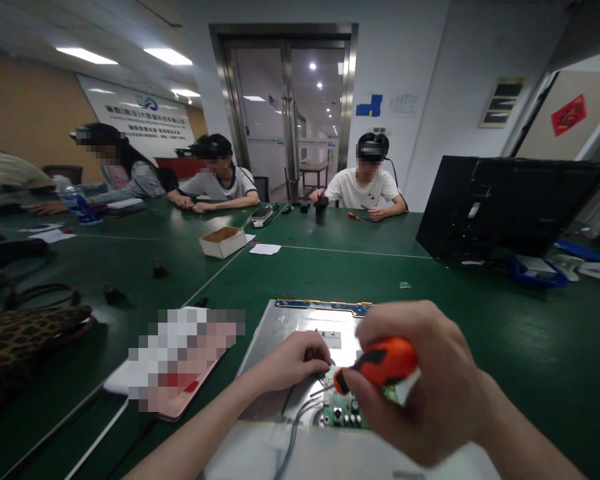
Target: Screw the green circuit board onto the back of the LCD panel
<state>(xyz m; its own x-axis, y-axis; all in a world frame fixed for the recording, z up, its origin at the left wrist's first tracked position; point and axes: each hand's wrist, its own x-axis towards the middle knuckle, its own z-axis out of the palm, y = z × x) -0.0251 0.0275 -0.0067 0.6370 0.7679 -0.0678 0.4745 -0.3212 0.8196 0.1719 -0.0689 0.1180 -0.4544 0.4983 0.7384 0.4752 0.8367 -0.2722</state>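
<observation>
My right hand (425,380) is wrapped round the orange and black handle of a screwdriver (393,360). The shaft points left, low over a green circuit board (337,408). That board is fixed on a silver metal panel (267,340) lying flat before me, partly hidden by my right hand. My left hand (300,360) rests at the board's upper left edge, fingers curled and pinched by a small dark part or cable end too small to name. A grey cable (293,437) runs from the board towards me. A narrow blue circuit strip (325,305) lines the panel's far edge.
Left of the panel lie a phone-like pink item (200,380), partly blurred, and a leopard-print bag (25,347). Ahead is an open cardboard box (223,242). A large black monitor (505,207) stands at right. Several people sit across the green table (360,273).
</observation>
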